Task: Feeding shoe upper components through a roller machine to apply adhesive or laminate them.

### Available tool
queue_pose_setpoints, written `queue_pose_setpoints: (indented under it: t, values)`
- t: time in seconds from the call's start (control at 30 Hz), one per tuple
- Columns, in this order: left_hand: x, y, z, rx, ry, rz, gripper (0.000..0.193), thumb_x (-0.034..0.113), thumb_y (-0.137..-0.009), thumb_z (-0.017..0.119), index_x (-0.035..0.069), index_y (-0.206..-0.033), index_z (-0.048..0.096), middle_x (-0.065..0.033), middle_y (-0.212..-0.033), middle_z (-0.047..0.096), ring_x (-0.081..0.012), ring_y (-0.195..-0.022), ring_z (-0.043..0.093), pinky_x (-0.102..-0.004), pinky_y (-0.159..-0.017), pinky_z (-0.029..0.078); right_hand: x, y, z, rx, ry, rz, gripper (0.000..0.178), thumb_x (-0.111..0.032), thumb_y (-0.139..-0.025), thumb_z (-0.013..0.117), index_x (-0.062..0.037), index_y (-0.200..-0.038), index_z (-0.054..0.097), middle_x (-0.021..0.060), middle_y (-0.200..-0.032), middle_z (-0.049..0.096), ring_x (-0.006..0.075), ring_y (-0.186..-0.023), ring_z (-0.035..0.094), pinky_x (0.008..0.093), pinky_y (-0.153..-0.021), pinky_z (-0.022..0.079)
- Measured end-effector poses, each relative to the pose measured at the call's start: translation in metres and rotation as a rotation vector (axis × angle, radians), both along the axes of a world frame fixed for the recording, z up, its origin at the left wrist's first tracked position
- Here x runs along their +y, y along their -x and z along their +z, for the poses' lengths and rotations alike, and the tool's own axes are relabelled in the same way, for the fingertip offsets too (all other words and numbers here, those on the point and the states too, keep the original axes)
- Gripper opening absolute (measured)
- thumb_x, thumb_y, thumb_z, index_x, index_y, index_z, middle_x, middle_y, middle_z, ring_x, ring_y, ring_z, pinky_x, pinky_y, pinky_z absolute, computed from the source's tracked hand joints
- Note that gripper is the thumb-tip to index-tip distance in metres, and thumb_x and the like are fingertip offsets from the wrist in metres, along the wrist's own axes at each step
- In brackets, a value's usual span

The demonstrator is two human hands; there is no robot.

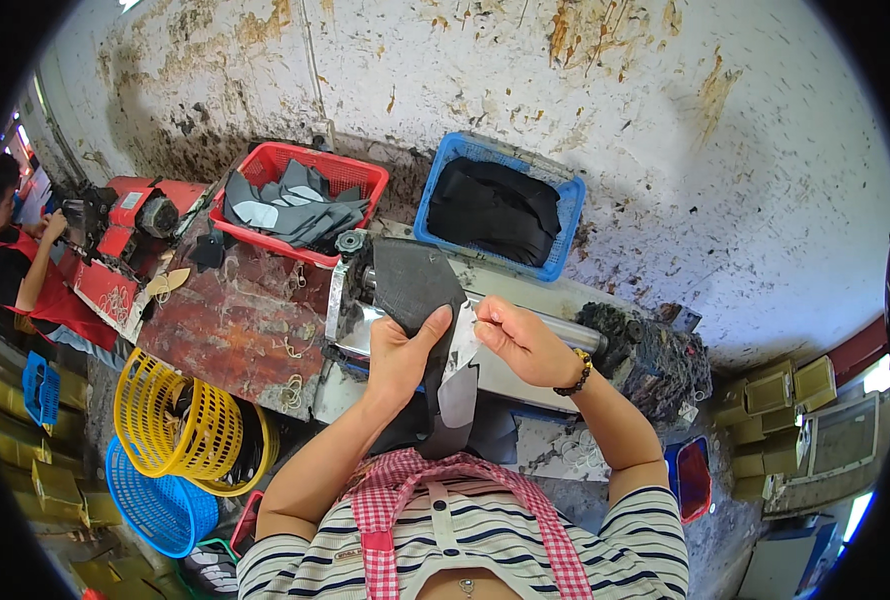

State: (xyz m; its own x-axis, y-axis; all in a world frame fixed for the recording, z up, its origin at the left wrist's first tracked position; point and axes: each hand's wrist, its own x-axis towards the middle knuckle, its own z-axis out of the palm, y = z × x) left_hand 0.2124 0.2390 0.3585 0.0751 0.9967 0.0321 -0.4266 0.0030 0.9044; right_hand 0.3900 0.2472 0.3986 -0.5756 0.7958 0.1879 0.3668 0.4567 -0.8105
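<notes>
My left hand (pixel 401 352) grips a dark grey flat piece of material (pixel 412 283) that lies up over a metal roller machine (pixel 485 340). A white backing strip (pixel 459 375) hangs from the piece between my hands. My right hand (pixel 520 337) pinches the strip's upper edge beside the left hand's thumb. A beaded bracelet sits on my right wrist. Both hands are held over the front of the machine.
A red basket (pixel 300 165) of grey and white cut pieces and a blue basket (pixel 555 215) of black pieces stand behind the machine. A stained worktop (pixel 235 320) lies left. Yellow (pixel 160 415) and blue (pixel 155 505) baskets sit below it. Another person (pixel 20 265) works at far left.
</notes>
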Motion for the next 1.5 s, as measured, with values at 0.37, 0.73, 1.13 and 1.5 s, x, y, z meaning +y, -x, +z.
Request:
queue_pose_setpoints:
  t: [0.37, 0.73, 1.13, 1.5]
  values:
    - [0.004, 0.006, 0.016, -0.287, 0.255, -0.089, 0.018, 0.015, -0.082, 0.063, -0.001, -0.09, 0.062, -0.005, -0.087, 0.063, -0.0083, -0.072, 0.058, -0.0219, -0.065, 0.047, 0.012, -0.006, -0.025, 0.349, 0.263, 0.081, 0.024, -0.028, -0.094, 0.041, -0.0058, -0.085, 0.042, -0.0022, -0.075, 0.035, 0.0067, -0.069, 0.033, 0.0207, -0.063, 0.033]
    - [-0.005, 0.006, -0.002, -0.004, 0.069, 0.077, 0.03, 0.024, -0.085, 0.062, 0.002, -0.065, 0.061, 0.0041, -0.059, 0.055, -0.0021, -0.05, 0.044, -0.0192, -0.042, 0.029, 0.011, 0.007, -0.014, 0.24, 0.199, -0.081, 0.022, -0.022, -0.093, 0.044, -0.001, -0.089, 0.045, 0.003, -0.079, 0.051, 0.0102, -0.078, 0.053, 0.0261, -0.07, 0.044]
    - [-0.007, 0.013, 0.027, 0.033, 0.133, -0.052, 0.03, 0.021, -0.086, 0.06, 0.003, -0.063, 0.059, 0.0027, -0.06, 0.055, -0.0014, -0.049, 0.043, -0.0202, -0.041, 0.03, 0.009, 0.009, -0.012, 0.863, 0.66, 0.045, 0.018, -0.018, -0.093, 0.044, -0.0016, -0.099, 0.046, 0.0058, -0.098, 0.054, 0.0143, -0.088, 0.056, 0.0311, -0.081, 0.046]
    - [-0.014, 0.007, 0.015, 0.496, -0.199, 0.031, 0.017, 0.012, -0.089, 0.055, -0.003, -0.085, 0.061, 0.0056, -0.066, 0.052, -0.0014, -0.06, 0.04, -0.0176, -0.051, 0.033, -0.013, 0.026, -0.003, 0.116, -0.162, -0.238, 0.017, -0.015, -0.083, 0.055, 0.001, -0.079, 0.052, 0.0106, -0.072, 0.055, 0.0146, -0.06, 0.055, 0.0266, -0.055, 0.044]
